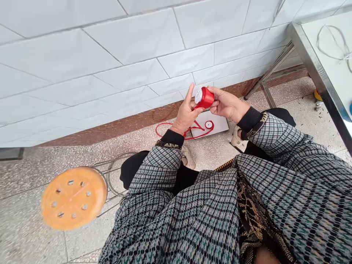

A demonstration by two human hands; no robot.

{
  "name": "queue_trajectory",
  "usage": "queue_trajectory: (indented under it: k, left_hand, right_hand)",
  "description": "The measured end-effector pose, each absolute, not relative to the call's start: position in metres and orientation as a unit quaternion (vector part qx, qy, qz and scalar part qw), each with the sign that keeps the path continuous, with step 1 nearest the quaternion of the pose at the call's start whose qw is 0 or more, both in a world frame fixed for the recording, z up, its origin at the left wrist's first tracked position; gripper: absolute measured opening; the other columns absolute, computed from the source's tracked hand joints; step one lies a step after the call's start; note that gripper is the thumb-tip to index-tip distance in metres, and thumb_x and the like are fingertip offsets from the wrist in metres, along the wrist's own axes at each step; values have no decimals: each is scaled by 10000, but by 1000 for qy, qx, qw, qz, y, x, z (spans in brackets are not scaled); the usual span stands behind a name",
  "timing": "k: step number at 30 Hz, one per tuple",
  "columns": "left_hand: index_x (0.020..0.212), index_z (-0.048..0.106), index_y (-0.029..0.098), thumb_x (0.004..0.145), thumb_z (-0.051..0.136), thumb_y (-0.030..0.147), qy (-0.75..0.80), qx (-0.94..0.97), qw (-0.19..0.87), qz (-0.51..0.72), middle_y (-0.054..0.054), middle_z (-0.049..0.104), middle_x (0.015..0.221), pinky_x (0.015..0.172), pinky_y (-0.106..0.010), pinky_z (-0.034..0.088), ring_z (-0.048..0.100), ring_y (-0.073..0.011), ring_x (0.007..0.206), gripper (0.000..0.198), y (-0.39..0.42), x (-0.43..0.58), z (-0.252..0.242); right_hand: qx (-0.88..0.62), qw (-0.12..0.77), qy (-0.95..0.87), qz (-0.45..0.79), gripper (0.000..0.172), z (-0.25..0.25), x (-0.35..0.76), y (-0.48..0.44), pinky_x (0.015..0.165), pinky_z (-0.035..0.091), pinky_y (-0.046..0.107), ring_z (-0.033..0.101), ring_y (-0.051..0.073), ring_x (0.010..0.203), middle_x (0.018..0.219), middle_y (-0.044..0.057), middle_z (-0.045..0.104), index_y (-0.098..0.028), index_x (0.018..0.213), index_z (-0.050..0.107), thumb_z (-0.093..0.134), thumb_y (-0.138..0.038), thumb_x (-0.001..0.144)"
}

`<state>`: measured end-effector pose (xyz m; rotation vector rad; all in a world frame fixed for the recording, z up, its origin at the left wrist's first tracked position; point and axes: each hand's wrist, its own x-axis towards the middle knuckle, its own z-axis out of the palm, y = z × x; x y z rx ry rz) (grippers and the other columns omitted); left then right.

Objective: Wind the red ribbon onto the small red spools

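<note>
I have both hands up in front of the white tiled wall (110,47), sharing 1 red spool (205,98): my left hand (185,115) grips its labelled end, my right hand (227,104) clasps its body. Red cord (176,128) already trails down below the spool to a white board (213,124) on the floor, so I judge unwinding partly done, with much cord left.

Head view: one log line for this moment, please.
left hand: on red spool | right hand: grips the same spool | red cord: loops on floor | white board: below hands | orange stool: left
</note>
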<state>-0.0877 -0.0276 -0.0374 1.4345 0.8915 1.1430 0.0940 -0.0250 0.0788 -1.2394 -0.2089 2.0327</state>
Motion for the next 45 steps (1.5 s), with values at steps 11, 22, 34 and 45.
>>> queue_trajectory:
  k: [11, 22, 34, 45]
  left_hand:
    - [1583, 513, 234, 729, 887, 769, 350, 677, 465, 450, -184, 651, 1530, 1183, -520, 559, 663, -379, 1390, 1075, -25, -106, -38]
    - [1614, 498, 252, 690, 932, 735, 379, 698, 445, 413, -149, 656, 1534, 1181, -540, 549, 664, -389, 1375, 1129, -31, -132, -16]
    - [1025, 630, 264, 722, 943, 696, 339, 355, 665, 563, 152, 398, 483, 462, -219, 411, 318, -37, 345, 613, -56, -91, 6]
    - [952, 539, 260, 747, 951, 642, 356, 302, 653, 596, 167, 421, 468, 453, -228, 383, 316, -39, 342, 599, -58, -61, -2]
  right_hand:
    - [-462, 318, -50, 826, 245, 99, 88, -33, 337, 272, 89, 279, -9, 373, 573, -91, 509, -178, 890, 572, 634, -259, 1112]
    - [-437, 270, -72, 855, 224, 88, 74, -24, 321, 295, 97, 255, -12, 392, 624, -86, 520, -181, 935, 579, 739, -286, 1052]
    - [-349, 280, -366, 816, 270, 91, 69, -33, 473, 446, 142, 458, 52, 504, 656, -70, 588, -182, 1108, 696, 779, -424, 1021]
    - [-476, 327, -371, 727, 435, 81, 59, -33, 411, 321, 140, 449, 56, 424, 455, -69, 467, -214, 698, 549, 765, -396, 1028]
